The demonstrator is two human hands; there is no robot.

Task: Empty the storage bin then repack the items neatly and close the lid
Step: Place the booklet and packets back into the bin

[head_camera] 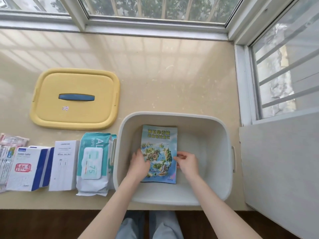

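The storage bin (pixel 172 115), pale grey and lidless, sits on the beige worktop (pixel 164 66) at its near edge, right of centre. Inside it lies 1 item: a booklet (pixel 159 140) with a bright map-like cover and green lettering, lying flat on the bin floor towards the left wall, its long side running away from the person.

Both hands are down in the bin. The left hand (pixel 139 163) covers the booklet's left edge near the lower half, and its grip is closed on that edge, fingers curled over the cover. The right hand (pixel 187 162) meets the opposite edge at about the same height, its grip pinching the right edge between curled fingers and thumb.

The yellow lid (pixel 76 78) lies flat on the worktop, up and to the left of the bin and apart from it, blue handle (pixel 76 97) facing up.

Along the near edge, left of the bin, a row of items lies side by side: a teal-and-white wipes pack (pixel 94 163) just beside the bin wall, then a plain white box (pixel 64 166), then a white-and-blue box (pixel 29 168), then some thin packets (pixel 6 156) cut off by the picture's edge.

Windows (pixel 155 7) run along the far and right sides of the worktop.
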